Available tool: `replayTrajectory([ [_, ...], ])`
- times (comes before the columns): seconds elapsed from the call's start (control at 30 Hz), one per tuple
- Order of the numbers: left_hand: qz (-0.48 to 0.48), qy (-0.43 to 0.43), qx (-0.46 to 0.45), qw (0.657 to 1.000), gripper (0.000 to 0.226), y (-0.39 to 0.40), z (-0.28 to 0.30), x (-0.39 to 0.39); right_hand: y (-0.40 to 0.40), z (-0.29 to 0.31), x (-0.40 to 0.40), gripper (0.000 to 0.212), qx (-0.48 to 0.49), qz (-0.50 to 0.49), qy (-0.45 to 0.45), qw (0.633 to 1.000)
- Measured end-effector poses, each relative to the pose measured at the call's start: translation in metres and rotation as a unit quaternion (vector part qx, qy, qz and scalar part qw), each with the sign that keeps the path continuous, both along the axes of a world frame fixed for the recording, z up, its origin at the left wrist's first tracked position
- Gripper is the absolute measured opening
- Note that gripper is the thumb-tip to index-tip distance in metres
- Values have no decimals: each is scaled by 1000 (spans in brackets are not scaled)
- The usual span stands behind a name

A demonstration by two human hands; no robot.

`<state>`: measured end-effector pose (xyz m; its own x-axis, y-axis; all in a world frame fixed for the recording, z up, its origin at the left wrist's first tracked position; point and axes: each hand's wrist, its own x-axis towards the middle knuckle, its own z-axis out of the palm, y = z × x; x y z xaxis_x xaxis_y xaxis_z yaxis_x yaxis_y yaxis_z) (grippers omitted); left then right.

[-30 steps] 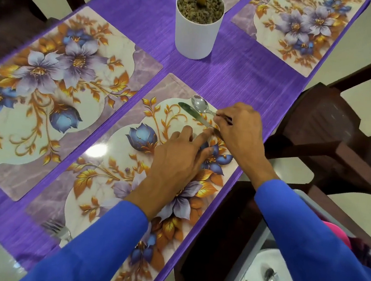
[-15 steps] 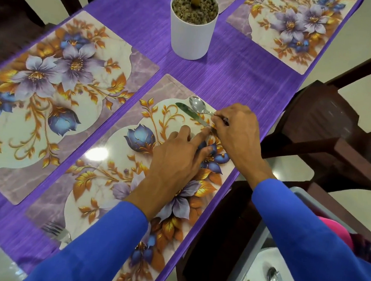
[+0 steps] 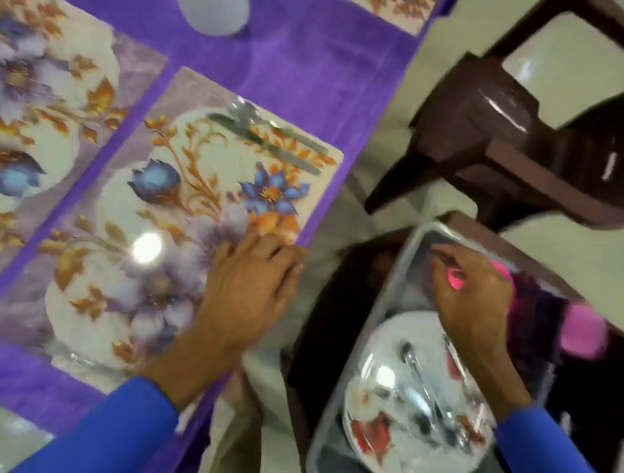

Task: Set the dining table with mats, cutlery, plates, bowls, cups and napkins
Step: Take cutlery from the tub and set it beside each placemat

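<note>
Head view — frame blurred. Left hand (image 3: pixel 247 295) lies flat with fingers straight on the near edge of the floral mat (image 3: pixel 174 223), which sits on the purple-covered desk (image 3: pixel 311 64). A knife (image 3: pixel 266 142) and spoon (image 3: pixel 275 126) lie side by side at the mat's far end. Right hand (image 3: pixel 469 293) reaches into a grey tub (image 3: pixel 324 451) on a chair, fingers curled near something pink — apparently grasping it, though I cannot tell. A floral plate (image 3: pixel 389 446) carrying cutlery lies in the tub.
</note>
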<state>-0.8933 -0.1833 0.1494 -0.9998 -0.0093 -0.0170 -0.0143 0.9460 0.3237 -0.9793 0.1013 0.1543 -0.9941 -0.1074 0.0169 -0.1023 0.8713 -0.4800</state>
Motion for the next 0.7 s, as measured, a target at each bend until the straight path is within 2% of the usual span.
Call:
replayTrajectory([
  [0.07,-39,-2,20,999,23,32,-2,15,51,-7,34,14,19,-34,-38,998],
  [0.13,-67,-13,38,997,25,62,-8,29,89,-11,65,8,-1,-53,-73,996],
  [0.2,-97,-37,59,993,29,93,-17,40,126,-23,97,12,1,-68,-109,992],
  [0.27,-116,-71,69,988,31,122,-29,49,159,-42,128,18,65,-75,-160,982],
  [0.33,-113,-101,71,986,29,144,-41,54,178,-58,158,19,126,-35,-235,963],
  [0.43,-109,-147,72,980,10,167,-54,54,183,-70,197,14,155,56,-314,935],
  [0.5,-100,-177,79,976,8,173,-59,52,176,-71,204,12,131,60,-307,941],
  [0.57,-81,-192,87,974,9,174,-60,47,165,-71,193,12,83,7,-270,959],
  [0.63,-62,-202,100,972,22,173,-57,43,146,-73,169,16,44,-28,-227,973],
  [0.7,-52,-205,107,971,31,170,-52,40,122,-81,147,24,30,-16,-203,979],
])
